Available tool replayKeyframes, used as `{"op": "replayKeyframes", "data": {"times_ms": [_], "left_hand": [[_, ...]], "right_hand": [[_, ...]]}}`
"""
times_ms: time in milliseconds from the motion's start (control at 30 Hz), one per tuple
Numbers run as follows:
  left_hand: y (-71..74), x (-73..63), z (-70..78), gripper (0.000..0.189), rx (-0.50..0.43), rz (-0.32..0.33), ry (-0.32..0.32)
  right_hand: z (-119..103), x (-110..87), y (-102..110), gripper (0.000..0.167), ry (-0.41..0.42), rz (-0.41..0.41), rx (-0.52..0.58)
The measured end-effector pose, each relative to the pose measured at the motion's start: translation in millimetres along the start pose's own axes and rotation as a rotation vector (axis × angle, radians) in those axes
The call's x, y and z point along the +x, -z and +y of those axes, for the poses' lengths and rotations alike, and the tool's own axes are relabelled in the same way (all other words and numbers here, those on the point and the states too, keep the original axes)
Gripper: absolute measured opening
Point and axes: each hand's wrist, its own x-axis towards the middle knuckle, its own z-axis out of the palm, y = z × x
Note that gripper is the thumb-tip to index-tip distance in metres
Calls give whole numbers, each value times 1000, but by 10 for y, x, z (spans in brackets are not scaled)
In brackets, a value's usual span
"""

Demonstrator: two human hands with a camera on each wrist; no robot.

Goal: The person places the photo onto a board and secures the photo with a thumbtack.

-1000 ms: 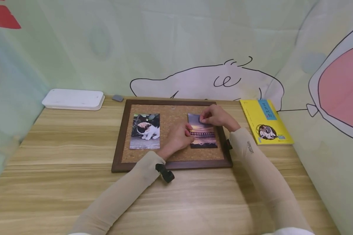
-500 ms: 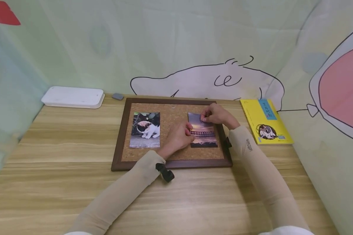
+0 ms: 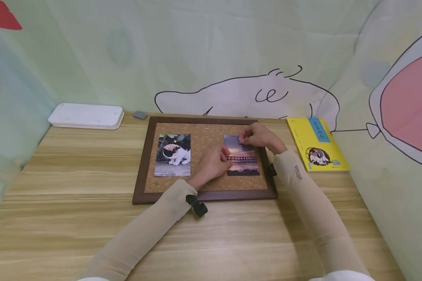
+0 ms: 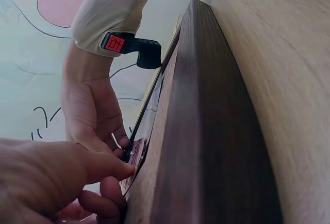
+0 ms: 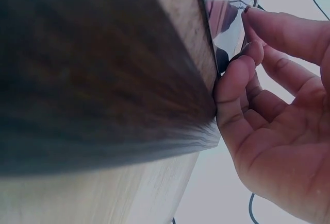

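In the head view a sunset photo [image 3: 242, 166] lies on the right half of a framed cork board [image 3: 207, 136]. My left hand [image 3: 212, 162] holds the photo's left edge between thumb and curled fingers; the left wrist view shows the thumb [image 4: 121, 168] on its surface. Over the photo's top, my right hand [image 3: 261, 137] pinches a small thumbtack [image 3: 240, 142], mostly hidden by the fingertips. In the right wrist view, the right hand's thumb [image 5: 281, 31] and curled fingers sit close to the photo's surface. A cat photo [image 3: 172, 160] with a shiny round tack [image 3: 175, 141] lies at the board's left.
A white case [image 3: 86, 116] stands at the table's back left, with a small grey block [image 3: 140, 114] beside it. To the board's right lies a yellow book [image 3: 318, 146]. A printed curtain [image 3: 211, 47] rises behind the wooden table [image 3: 74, 187].
Both hands stay almost in place at the sunset photo. The right fingertips shift very slightly over its top; the whole head view drifts a little.
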Motion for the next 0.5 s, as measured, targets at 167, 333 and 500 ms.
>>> {"op": "replayKeyframes", "data": {"times_ms": [167, 333, 500], "left_hand": [[-3, 4, -6, 22, 10, -3, -16], [-36, 54, -61, 17, -3, -10, -23], [-87, 117, -140, 14, 9, -9, -39]], "right_hand": [[-3, -3, 1, 12, -12, 5, 10], [-25, 12, -6, 10, -14, 0, -4], [-49, 14, -20, 10, -17, -4, -22]]}}
